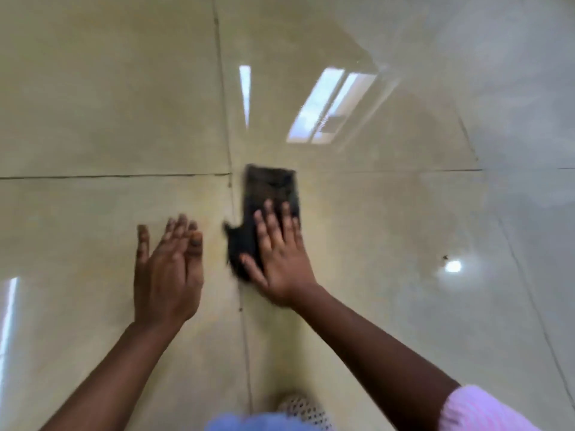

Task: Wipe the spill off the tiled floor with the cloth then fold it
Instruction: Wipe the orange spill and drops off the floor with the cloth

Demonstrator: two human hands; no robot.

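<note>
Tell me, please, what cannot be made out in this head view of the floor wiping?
- Spill: none distinguishable on the glossy tiled floor; glare and reflections mask it.
- Dark cloth: near part hidden under the flat right hand; fold state blurred.
- Left hand: motion-blurred, floor contact unclear.
- Patterned item at the bottom edge: cut off, unidentifiable.

An indoor room, likely a home: glossy beige floor tiles (109, 88) reflect a window (329, 104).

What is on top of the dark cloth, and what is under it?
The right hand lies flat on the dark cloth, fingers straight. The tiled floor lies beneath; any spill there is covered.
</note>
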